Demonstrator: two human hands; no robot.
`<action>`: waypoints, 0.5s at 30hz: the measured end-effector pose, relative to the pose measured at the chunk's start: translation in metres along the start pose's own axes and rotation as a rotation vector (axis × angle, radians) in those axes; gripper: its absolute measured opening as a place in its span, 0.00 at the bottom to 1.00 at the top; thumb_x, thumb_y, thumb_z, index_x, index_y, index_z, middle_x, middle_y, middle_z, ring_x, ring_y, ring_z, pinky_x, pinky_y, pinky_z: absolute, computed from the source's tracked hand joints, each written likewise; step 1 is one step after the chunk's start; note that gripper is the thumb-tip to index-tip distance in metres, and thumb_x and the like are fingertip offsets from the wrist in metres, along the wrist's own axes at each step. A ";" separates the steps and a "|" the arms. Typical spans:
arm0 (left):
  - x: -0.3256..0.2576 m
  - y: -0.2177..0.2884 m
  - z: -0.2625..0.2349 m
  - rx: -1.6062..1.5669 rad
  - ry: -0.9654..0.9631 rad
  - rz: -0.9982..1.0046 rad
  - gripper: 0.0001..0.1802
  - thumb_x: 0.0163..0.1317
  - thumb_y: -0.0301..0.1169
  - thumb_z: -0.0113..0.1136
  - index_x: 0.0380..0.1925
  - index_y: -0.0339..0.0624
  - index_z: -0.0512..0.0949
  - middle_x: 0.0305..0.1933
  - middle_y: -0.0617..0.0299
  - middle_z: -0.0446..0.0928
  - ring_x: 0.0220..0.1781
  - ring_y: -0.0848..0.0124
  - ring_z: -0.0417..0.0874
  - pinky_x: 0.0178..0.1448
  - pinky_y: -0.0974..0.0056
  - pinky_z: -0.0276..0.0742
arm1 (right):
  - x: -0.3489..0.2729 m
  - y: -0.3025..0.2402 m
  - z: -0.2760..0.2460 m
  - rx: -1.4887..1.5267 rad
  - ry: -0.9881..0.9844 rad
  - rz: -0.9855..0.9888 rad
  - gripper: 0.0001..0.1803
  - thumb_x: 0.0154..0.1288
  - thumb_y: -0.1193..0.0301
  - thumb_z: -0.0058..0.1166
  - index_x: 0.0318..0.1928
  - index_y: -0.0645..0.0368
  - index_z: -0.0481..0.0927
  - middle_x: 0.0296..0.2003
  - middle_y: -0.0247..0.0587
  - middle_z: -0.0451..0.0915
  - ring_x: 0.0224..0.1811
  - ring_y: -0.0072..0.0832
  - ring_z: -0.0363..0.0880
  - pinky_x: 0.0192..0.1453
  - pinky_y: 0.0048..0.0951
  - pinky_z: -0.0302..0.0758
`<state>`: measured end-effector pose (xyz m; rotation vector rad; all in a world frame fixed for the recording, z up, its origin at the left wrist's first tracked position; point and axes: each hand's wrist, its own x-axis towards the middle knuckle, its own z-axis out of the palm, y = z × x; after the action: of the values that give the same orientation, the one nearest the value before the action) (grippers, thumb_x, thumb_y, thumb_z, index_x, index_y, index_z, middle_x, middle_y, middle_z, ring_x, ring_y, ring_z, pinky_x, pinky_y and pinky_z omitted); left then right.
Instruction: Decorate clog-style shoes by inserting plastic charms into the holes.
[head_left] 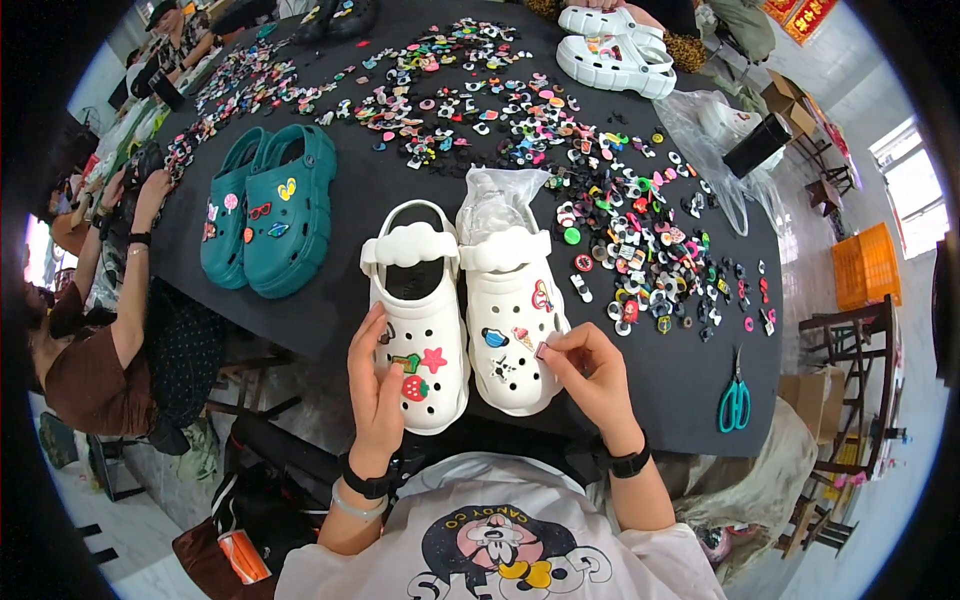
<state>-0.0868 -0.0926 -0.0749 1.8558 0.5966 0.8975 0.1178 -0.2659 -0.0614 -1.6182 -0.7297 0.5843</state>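
Observation:
Two white clogs lie side by side in front of me, toes toward me. My left hand [376,395] grips the outer side of the left white clog [447,385], which bears a strawberry charm [415,388], a pink star charm [433,359] and a green charm [405,363]. On the right white clog [515,385] sit an ice cream charm [523,337], a blue charm [495,338] and others; clear plastic [497,203] fills its heel. My right hand [596,378] is closed in a pinch on a small dark pinkish charm [542,350] at that clog's outer edge.
Loose charms [640,245] cover much of the dark table [320,335]. Teal clogs [290,225] stand left, more white clogs [615,65] far right. Teal-handled scissors [735,403] lie at right, near a black cylinder [757,145] and plastic bag [700,125]. A co-worker [100,340] sits left.

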 end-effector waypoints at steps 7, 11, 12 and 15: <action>0.000 0.002 0.001 -0.026 -0.002 -0.009 0.27 0.65 0.22 0.45 0.66 0.33 0.63 0.73 0.45 0.58 0.74 0.56 0.61 0.74 0.55 0.58 | -0.006 -0.013 0.002 -0.159 0.090 -0.188 0.07 0.56 0.75 0.68 0.35 0.61 0.84 0.34 0.37 0.83 0.36 0.23 0.80 0.39 0.25 0.76; 0.000 0.001 0.000 0.044 -0.015 0.013 0.27 0.66 0.22 0.44 0.66 0.33 0.63 0.73 0.45 0.58 0.74 0.57 0.61 0.72 0.56 0.61 | -0.009 -0.019 -0.004 -0.436 0.083 -0.381 0.08 0.54 0.76 0.69 0.36 0.61 0.84 0.37 0.41 0.84 0.38 0.32 0.83 0.41 0.30 0.79; 0.000 0.001 0.001 0.025 -0.010 0.011 0.27 0.66 0.22 0.44 0.66 0.33 0.63 0.73 0.45 0.58 0.74 0.57 0.61 0.72 0.56 0.61 | -0.010 -0.021 -0.006 -0.496 0.069 -0.405 0.08 0.54 0.76 0.68 0.36 0.61 0.84 0.37 0.41 0.84 0.38 0.34 0.82 0.41 0.32 0.79; 0.000 0.004 0.001 -0.003 -0.003 -0.010 0.26 0.65 0.22 0.44 0.65 0.33 0.63 0.73 0.45 0.58 0.74 0.57 0.61 0.73 0.56 0.60 | -0.012 -0.023 -0.005 -0.582 0.061 -0.452 0.09 0.53 0.77 0.67 0.37 0.62 0.84 0.37 0.42 0.84 0.37 0.37 0.83 0.41 0.33 0.79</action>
<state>-0.0857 -0.0949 -0.0720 1.8497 0.6020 0.8888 0.1102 -0.2756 -0.0385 -1.8951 -1.2538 -0.0164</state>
